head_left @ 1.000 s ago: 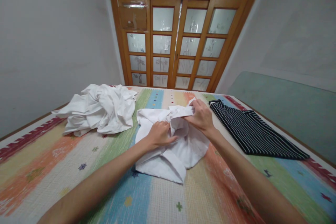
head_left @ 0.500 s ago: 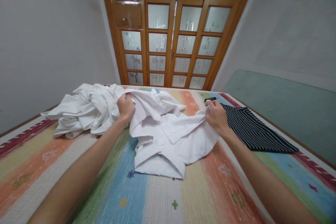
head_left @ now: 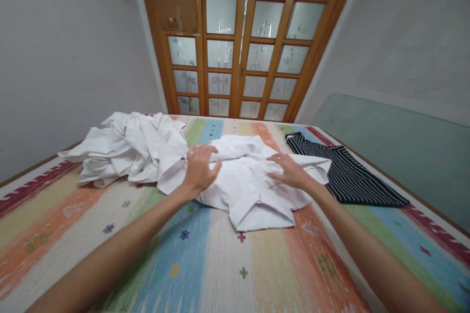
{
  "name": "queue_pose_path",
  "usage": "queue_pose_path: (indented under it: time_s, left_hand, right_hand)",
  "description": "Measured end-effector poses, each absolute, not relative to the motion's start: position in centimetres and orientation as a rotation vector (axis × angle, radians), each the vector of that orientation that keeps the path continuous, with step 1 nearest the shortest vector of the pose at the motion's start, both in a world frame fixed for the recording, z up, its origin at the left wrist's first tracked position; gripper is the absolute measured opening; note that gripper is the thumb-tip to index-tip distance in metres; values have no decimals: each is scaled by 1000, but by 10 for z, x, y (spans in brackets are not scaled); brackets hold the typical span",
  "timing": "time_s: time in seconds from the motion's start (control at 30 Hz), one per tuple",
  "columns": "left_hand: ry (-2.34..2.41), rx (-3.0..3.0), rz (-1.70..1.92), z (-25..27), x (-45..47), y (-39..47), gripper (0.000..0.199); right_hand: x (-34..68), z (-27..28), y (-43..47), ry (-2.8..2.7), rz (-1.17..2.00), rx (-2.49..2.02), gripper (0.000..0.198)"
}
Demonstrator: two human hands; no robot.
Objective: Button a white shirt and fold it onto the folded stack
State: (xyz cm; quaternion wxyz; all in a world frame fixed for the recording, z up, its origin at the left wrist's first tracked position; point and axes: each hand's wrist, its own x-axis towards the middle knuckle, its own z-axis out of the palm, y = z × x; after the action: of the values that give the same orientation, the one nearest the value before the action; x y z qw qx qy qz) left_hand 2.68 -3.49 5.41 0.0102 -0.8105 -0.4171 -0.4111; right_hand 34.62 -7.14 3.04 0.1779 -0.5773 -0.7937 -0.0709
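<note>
A white shirt [head_left: 238, 176] lies loosely spread, with folds and a button showing, across the middle of the striped cloth. Over its left part is my left hand [head_left: 201, 166], fingers spread and curved, holding nothing. My right hand [head_left: 288, 170] hovers at or just above the right part, its thumb and fingers apart. Whether the fingertips touch the fabric I cannot tell. To the left, a crumpled heap of white clothes [head_left: 128, 149] meets the shirt's edge. A folded black garment with white stripes [head_left: 352, 176] lies to the right, partly under the shirt's sleeve.
The colourful striped cloth [head_left: 220, 274] covers the surface under the garments. Beyond its far edge stands a wooden door with glass panes [head_left: 238, 54]. A pale green board [head_left: 396, 146] runs along the right side, and grey walls [head_left: 73, 49] rise on both sides.
Both hands have let go of the white shirt and moved closer together. The shirt, held up by two parts before, now lies flatter and wider, its right end over the striped garment.
</note>
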Motion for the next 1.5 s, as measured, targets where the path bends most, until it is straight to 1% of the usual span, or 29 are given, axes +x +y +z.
queue_pose_path:
  time_s: [0.03,0.07,0.13,0.17,0.2,0.27,0.37,0.47,0.53,0.63,0.67,0.73,0.8,0.87,0.97,1.03,1.1,1.13,1.23,1.33,1.5]
  left_hand:
    - [-1232,-2736,-1116,48,45,-46,19]
    - [-1138,-2940,-939,40,61,-55,23]
    - [-1016,-3139,-640,24,84,-68,36]
    - [-935,-3176,-531,16,91,-72,39]
    - [-874,-3185,-462,10,95,-73,38]
    - [-791,-3181,-395,1,95,-72,29]
    - [-731,-3215,-371,-2,84,-63,16]
    - [-661,-3265,-364,0,70,-55,11]
    - [-663,-3290,-346,1,62,-50,12]
    - [-755,-3321,-325,0,50,-44,16]
    - [-791,-3330,-333,0,46,-42,16]
    - [-837,-3359,-366,-1,41,-38,17]
    - [-865,-3397,-409,-2,38,-36,20]
    - [-888,-3422,-456,-2,39,-35,23]
    - [-937,-3415,-544,-2,41,-36,27]
    - [-970,-3406,-599,-3,42,-37,29]
    - [-992,-3411,-642,-4,42,-36,27]
    - [-1001,-3420,-657,-4,42,-36,25]
    - [-1030,-3451,-671,-3,41,-36,22]
    - [-1072,-3479,-672,1,40,-38,17]
    - [-1027,-3482,-709,4,44,-44,21]
  right_hand:
    - [333,24,-68,-2350,-116,-1591,43]
    - [322,18,-66,-2415,-60,-1578,42]
    - [307,10,-63,-2422,-16,-1621,28]
    - [303,7,-62,-2393,-11,-1654,22]
    - [300,5,-61,-2353,-6,-1686,19]
    - [302,2,-59,-2272,23,-1736,17]
    - [310,0,-57,-2180,102,-1768,14]
    - [315,0,-57,-2165,112,-1798,15]
    - [316,1,-58,-2173,16,-1861,17]
    - [322,5,-59,-2024,-246,-2050,18]
    - [324,6,-58,-1916,-293,-2120,18]
    - [327,9,-58,-1703,-274,-2188,19]
    - [321,12,-61,-1623,-187,-2058,19]
    - [306,15,-69,-1683,-45,-1754,15]
    - [270,14,-87,-1807,340,-1299,9]
    - [251,8,-98,-1857,467,-1180,12]
    - [240,0,-106,-1948,445,-1116,17]
    - [239,-4,-107,-1987,413,-1106,17]
    - [240,-11,-108,-2010,349,-1151,8]
    - [243,-13,-107,-1967,331,-1230,7]
    - [242,-13,-109,-2024,346,-1240,13]
